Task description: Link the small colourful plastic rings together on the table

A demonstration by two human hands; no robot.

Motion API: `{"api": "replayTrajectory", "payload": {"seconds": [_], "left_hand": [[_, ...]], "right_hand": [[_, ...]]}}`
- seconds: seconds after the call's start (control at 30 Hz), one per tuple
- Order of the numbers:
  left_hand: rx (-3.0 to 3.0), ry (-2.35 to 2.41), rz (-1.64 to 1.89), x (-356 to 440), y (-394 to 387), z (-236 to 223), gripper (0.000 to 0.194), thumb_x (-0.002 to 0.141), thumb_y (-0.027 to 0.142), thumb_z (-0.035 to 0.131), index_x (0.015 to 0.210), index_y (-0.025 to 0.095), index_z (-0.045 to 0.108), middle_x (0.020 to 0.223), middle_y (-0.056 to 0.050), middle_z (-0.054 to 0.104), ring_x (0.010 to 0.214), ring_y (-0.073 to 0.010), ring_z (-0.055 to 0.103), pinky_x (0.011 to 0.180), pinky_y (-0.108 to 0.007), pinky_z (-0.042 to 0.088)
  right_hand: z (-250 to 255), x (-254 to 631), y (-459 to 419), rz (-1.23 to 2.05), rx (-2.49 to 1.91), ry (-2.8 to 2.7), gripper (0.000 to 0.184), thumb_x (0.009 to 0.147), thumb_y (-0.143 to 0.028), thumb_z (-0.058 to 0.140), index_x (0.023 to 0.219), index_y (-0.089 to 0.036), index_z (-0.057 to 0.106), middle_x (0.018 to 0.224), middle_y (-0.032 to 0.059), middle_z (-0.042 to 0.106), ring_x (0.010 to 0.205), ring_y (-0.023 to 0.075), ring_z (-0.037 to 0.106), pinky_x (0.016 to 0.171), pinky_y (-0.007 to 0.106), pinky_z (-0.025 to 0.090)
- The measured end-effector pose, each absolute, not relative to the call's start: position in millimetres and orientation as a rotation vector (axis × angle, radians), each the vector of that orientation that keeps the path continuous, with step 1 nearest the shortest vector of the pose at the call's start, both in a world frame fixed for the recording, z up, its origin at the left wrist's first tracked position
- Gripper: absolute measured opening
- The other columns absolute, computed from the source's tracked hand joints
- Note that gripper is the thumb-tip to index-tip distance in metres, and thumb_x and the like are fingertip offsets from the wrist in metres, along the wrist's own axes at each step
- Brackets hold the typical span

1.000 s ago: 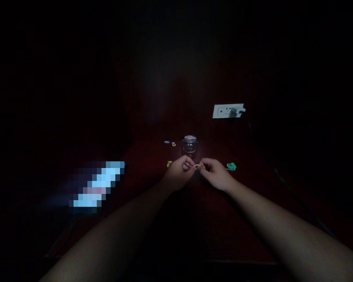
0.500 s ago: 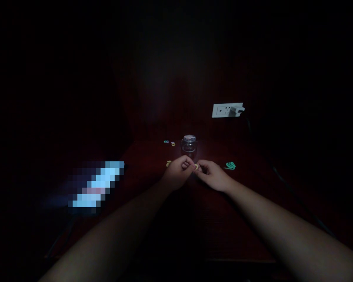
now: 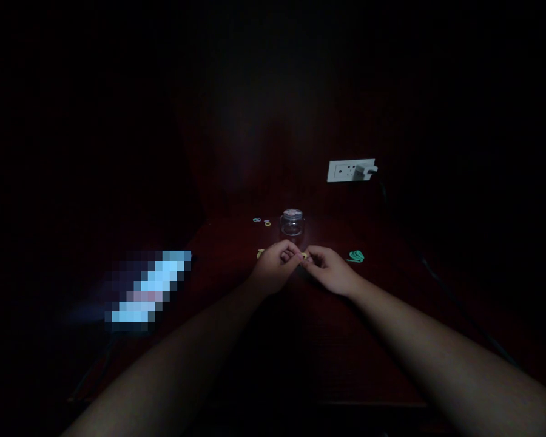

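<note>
While the head view is being consulted, a small yellow piece (image 3: 304,255) is being pinched by thumb and forefinger of both the left hand (image 3: 277,267) and the right hand (image 3: 327,270), right at the nearly meeting fingertips. Beyond the fingers a clear jar (image 3: 292,223) is being left standing; to their right, a green coil (image 3: 356,256) is being left lying. Probably something light, soft and bendable is being handled, best being gripped near its ends. Compared with one second earlier, the fingertips are being held closer together.
</note>
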State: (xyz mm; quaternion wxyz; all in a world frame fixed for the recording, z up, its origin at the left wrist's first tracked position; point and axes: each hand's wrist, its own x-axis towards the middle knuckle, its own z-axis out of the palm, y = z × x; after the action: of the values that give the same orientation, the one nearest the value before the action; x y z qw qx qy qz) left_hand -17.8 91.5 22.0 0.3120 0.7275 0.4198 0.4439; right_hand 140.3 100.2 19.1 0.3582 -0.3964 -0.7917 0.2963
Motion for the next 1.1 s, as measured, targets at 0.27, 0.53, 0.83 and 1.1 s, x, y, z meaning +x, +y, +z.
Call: {"api": "replayTrajectory", "payload": {"seconds": [0.27, 0.53, 0.83, 1.1], "left_hand": [[1.934, 1.148, 1.164, -19.1, 91.7, 20.6, 0.017, 0.076, 0.031, 0.049, 0.079, 0.015, 0.055, 0.067, 0.000, 0.054, 0.061, -0.0088, 0.048, 0.055, -0.020, 0.039], [1.922, 1.140, 1.177, -19.5, 93.4, 18.3, 0.015, 0.076, 0.028, 0.050, 0.079, 0.014, 0.053, 0.066, 0.001, 0.051, 0.058, -0.0074, 0.046, 0.052, -0.018, 0.037], [1.906, 1.156, 1.180, -18.8, 94.1, 17.0, 0.015, 0.074, 0.029, 0.053, 0.078, 0.014, 0.054, 0.066, 0.001, 0.053, 0.058, -0.0072, 0.047, 0.052, -0.018, 0.037], [1.927, 1.085, 1.102, -20.0, 90.6, 19.1, 0.018, 0.076, 0.032, 0.051, 0.079, 0.014, 0.053, 0.066, 0.001, 0.052, 0.057, -0.0071, 0.045, 0.051, -0.018, 0.036]], "right_hand": [[18.0, 140.9, 101.6, 0.730, -1.063, -2.040, 0.023, 0.077, -0.033, 0.045, 0.061, -0.016, 0.044, 0.055, -0.0031, 0.040, 0.052, 0.0085, 0.035, 0.047, 0.020, 0.028], [19.1, 140.6, 101.3, 0.739, -1.075, -1.992, 0.027, 0.078, -0.037, 0.044, 0.061, -0.016, 0.045, 0.055, -0.0031, 0.041, 0.051, 0.0085, 0.036, 0.047, 0.020, 0.028], [20.8, 140.3, 100.3, 0.688, -1.058, -2.008, 0.024, 0.076, -0.035, 0.047, 0.062, -0.016, 0.045, 0.055, -0.0033, 0.041, 0.050, 0.0083, 0.036, 0.046, 0.020, 0.028], [17.4, 141.4, 102.0, 0.691, -1.077, -1.996, 0.024, 0.076, -0.033, 0.046, 0.059, -0.017, 0.041, 0.054, -0.0036, 0.040, 0.051, 0.0083, 0.036, 0.047, 0.020, 0.027]]}}
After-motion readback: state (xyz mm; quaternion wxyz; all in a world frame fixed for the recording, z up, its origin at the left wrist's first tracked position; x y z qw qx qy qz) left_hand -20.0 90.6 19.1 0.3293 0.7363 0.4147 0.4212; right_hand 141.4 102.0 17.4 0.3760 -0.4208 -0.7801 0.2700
